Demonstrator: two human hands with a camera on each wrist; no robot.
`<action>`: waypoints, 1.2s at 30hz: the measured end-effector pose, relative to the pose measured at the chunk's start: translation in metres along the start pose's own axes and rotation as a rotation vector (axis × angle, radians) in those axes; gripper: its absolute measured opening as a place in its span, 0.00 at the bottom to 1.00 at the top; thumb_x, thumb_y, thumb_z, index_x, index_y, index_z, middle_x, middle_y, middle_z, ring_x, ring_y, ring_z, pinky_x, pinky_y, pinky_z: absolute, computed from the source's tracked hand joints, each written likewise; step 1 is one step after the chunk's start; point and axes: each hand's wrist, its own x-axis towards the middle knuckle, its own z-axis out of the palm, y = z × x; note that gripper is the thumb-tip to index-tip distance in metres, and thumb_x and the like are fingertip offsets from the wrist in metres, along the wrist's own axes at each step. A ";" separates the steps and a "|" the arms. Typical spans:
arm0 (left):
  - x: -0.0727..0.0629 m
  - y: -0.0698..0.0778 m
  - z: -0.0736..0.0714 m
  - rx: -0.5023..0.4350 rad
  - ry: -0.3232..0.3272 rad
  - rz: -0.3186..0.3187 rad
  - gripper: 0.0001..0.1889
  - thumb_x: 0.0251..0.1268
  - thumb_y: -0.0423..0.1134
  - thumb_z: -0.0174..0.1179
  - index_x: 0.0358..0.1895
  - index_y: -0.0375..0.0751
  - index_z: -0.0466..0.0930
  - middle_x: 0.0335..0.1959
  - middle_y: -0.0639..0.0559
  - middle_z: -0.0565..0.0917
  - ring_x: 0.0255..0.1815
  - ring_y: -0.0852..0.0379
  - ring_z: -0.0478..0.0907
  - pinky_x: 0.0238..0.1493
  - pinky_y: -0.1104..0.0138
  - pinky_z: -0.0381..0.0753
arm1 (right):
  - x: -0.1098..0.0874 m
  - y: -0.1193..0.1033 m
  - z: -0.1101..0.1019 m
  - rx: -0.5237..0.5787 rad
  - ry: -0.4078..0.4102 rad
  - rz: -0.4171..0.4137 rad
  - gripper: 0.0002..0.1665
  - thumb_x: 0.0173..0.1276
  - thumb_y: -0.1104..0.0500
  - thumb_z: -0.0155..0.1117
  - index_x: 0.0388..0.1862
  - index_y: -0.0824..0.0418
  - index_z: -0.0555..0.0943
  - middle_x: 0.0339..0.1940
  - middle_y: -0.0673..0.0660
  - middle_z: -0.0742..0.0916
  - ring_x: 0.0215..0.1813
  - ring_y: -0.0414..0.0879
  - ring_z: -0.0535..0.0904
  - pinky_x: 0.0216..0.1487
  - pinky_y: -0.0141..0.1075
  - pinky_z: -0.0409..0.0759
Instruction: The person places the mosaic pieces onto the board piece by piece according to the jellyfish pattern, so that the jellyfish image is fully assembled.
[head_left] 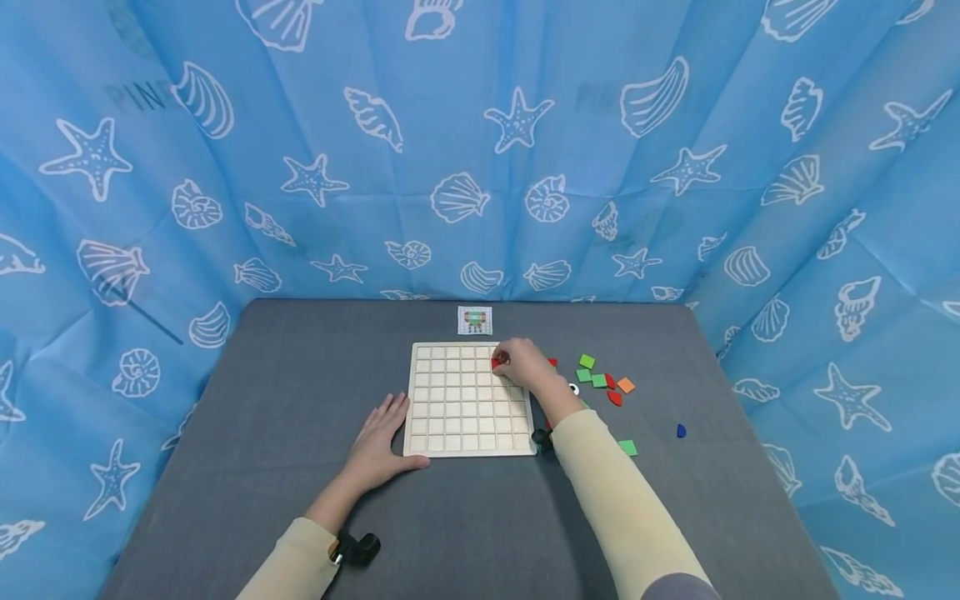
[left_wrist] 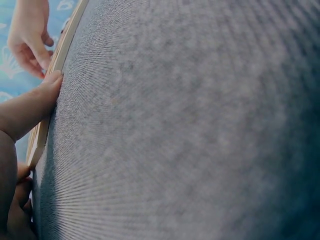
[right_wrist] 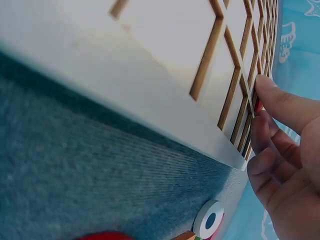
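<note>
A pale wooden grid board [head_left: 468, 400] lies flat on the table in the head view. At its front left corner rests my left hand [head_left: 378, 446], fingers straight along the left side and thumb against the front edge. My right hand [head_left: 523, 365] is over the board's far right part, pinching a small red piece [head_left: 496, 363] between thumb and fingertips. In the right wrist view, a sliver of the red piece [right_wrist: 258, 106] shows between the thumb and fingers at the grid. Most of the red piece is hidden by the fingers.
Several green tiles [head_left: 598, 381], red pieces [head_left: 615, 398] and an orange tile [head_left: 626, 385] lie right of the board. A white ring piece [right_wrist: 208, 219] is beside it, and a blue piece [head_left: 681, 431] farther right. Behind the board lies a small pattern card [head_left: 475, 320].
</note>
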 end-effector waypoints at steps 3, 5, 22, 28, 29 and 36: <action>0.000 0.000 0.000 -0.010 0.010 0.003 0.64 0.46 0.72 0.70 0.82 0.42 0.49 0.83 0.45 0.51 0.85 0.43 0.41 0.82 0.45 0.44 | 0.000 0.000 0.000 -0.016 0.016 -0.009 0.13 0.67 0.56 0.73 0.48 0.59 0.88 0.43 0.55 0.87 0.49 0.50 0.82 0.53 0.45 0.82; -0.001 0.001 0.000 -0.015 0.011 0.003 0.64 0.46 0.72 0.70 0.82 0.42 0.49 0.83 0.45 0.51 0.85 0.44 0.41 0.82 0.45 0.44 | -0.001 0.001 0.000 -0.023 0.027 -0.012 0.11 0.67 0.56 0.72 0.46 0.58 0.89 0.43 0.55 0.88 0.50 0.51 0.83 0.54 0.45 0.82; -0.002 -0.001 0.001 -0.025 0.023 0.029 0.63 0.47 0.72 0.69 0.82 0.42 0.50 0.83 0.44 0.51 0.84 0.42 0.41 0.81 0.44 0.45 | -0.021 -0.002 -0.013 0.075 0.070 -0.011 0.15 0.69 0.58 0.70 0.53 0.60 0.87 0.46 0.57 0.86 0.48 0.51 0.82 0.48 0.45 0.83; -0.002 0.000 0.001 -0.022 0.022 0.017 0.63 0.47 0.72 0.69 0.82 0.43 0.50 0.83 0.45 0.52 0.84 0.43 0.41 0.81 0.45 0.45 | -0.035 0.009 -0.025 0.052 0.121 -0.035 0.15 0.70 0.58 0.69 0.53 0.60 0.87 0.46 0.56 0.86 0.45 0.49 0.81 0.44 0.43 0.83; -0.002 0.000 0.001 -0.019 0.021 0.016 0.63 0.47 0.72 0.69 0.82 0.43 0.50 0.83 0.45 0.52 0.84 0.43 0.41 0.81 0.45 0.45 | -0.038 0.011 -0.028 0.047 0.132 -0.036 0.15 0.69 0.58 0.70 0.53 0.60 0.87 0.45 0.56 0.86 0.43 0.49 0.81 0.42 0.43 0.82; -0.001 0.002 0.001 -0.011 0.017 0.012 0.63 0.48 0.71 0.70 0.82 0.42 0.50 0.83 0.45 0.52 0.84 0.42 0.42 0.81 0.43 0.45 | -0.061 0.025 -0.045 0.019 0.156 0.004 0.17 0.68 0.57 0.72 0.54 0.60 0.87 0.44 0.55 0.87 0.40 0.47 0.80 0.37 0.40 0.81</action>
